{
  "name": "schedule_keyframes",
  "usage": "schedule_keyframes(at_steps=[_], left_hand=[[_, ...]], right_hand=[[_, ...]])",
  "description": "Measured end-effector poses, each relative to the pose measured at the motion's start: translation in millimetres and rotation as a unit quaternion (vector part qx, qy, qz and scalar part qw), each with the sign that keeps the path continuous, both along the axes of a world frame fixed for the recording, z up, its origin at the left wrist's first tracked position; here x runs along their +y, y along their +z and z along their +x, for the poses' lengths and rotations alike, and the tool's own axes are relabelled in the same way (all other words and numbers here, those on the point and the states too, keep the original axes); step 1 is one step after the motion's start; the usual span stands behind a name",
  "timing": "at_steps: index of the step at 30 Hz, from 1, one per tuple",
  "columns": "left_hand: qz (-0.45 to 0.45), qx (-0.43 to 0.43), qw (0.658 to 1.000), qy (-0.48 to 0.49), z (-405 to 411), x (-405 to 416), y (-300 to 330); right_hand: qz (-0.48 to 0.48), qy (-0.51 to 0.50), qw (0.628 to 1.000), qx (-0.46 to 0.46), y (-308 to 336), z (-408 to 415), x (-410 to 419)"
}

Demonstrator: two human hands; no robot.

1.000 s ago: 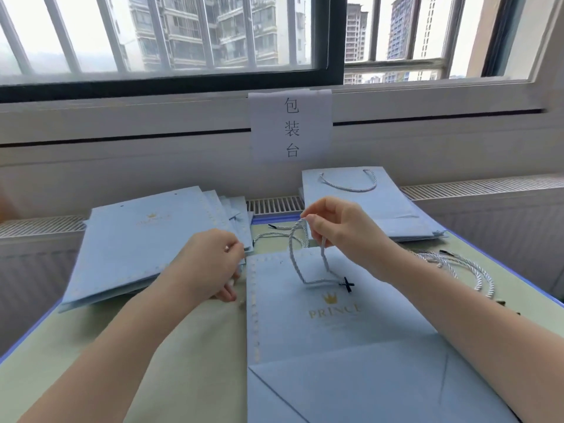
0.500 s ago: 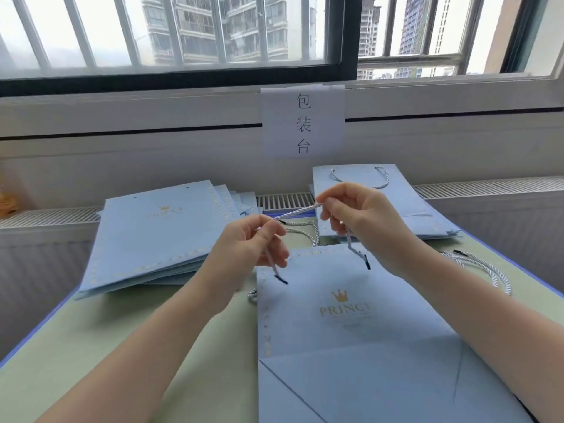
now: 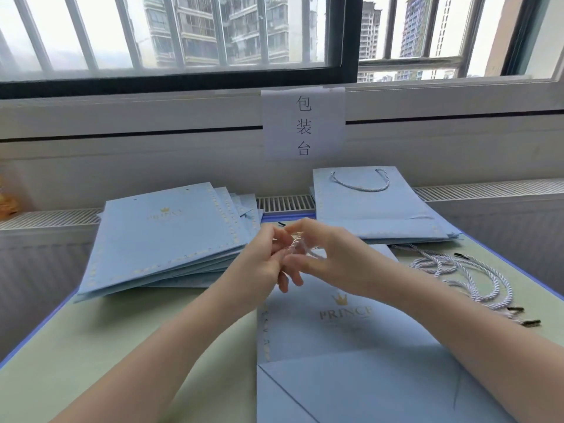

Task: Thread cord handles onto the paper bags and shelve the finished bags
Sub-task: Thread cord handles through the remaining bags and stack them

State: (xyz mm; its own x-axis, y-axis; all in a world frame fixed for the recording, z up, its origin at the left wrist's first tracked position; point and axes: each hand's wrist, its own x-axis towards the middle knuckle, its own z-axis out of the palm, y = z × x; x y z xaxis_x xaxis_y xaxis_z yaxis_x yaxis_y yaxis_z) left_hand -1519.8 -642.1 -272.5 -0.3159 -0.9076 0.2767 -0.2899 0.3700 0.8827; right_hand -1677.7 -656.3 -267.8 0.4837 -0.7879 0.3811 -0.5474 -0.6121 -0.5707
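Observation:
A flat light-blue paper bag (image 3: 351, 355) with a gold crown and PRINCE print lies in front of me on the table. Just above its top edge my left hand (image 3: 265, 261) and my right hand (image 3: 323, 254) meet, both pinching a white twisted cord (image 3: 294, 244) between their fingertips. The cord is blurred and mostly hidden by my fingers. One black cord tip (image 3: 281, 223) pokes out behind the hands.
A fanned stack of handle-less blue bags (image 3: 164, 236) sits at the left. Bags with cord handles (image 3: 378, 206) are stacked at the back right. Loose white cords with black tips (image 3: 464, 279) lie at the right. A paper sign (image 3: 303, 122) hangs on the wall under the window.
My hands have come together at the bag's top edge, bunching the cord that was stretched between them. The view has shifted slightly left.

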Motion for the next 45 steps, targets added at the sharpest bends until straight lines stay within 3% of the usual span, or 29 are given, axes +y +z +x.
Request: schedule_keyframes(at_steps=[2, 4, 8, 11, 16, 21, 24, 34, 38, 45], left_hand=[[-0.064, -0.074, 0.995, 0.021, 0.4, -1.4, -4.5], [-0.101, -0.131, 0.985, 0.056, 4.4, -3.5, -7.0], [-0.115, -0.118, 0.981, 0.098, 11.4, -9.9, -8.6], [-0.096, -0.105, 0.985, 0.098, 14.9, -12.9, -10.2], [-0.133, -0.148, 0.971, 0.13, 19.2, -12.4, -15.3], [-0.231, -0.228, 0.934, 0.152, 13.7, -6.0, -11.9], [-0.215, -0.287, 0.921, 0.155, 12.0, -7.8, -16.0], [-0.194, -0.368, 0.9, 0.13, 12.5, -12.9, -23.6], [-0.177, -0.332, 0.919, 0.121, 14.7, -14.5, -20.9], [-0.203, -0.168, 0.954, 0.141, 17.1, -16.8, -9.8]], right_hand=[[-0.011, -0.017, 1.0, 0.019, -1.6, -0.2, 0.8], [-0.018, -0.03, 0.999, -0.027, -0.9, -3.4, -0.9], [0.015, -0.062, 0.99, -0.125, 2.2, -9.4, -6.3], [0.044, -0.082, 0.989, -0.113, 0.1, -10.4, -10.7], [0.116, -0.003, 0.991, -0.059, -8.2, -1.6, -5.4], [0.057, -0.026, 0.993, -0.101, -9.4, 4.4, -2.9], [0.038, -0.066, 0.991, -0.11, -10.7, -0.4, -7.3], [-0.059, -0.086, 0.994, 0.043, -17.6, -1.3, -9.5], [-0.073, -0.062, 0.995, 0.029, -22.1, 0.6, -10.3], [-0.135, -0.039, 0.988, -0.057, -21.4, 3.2, -9.0]])
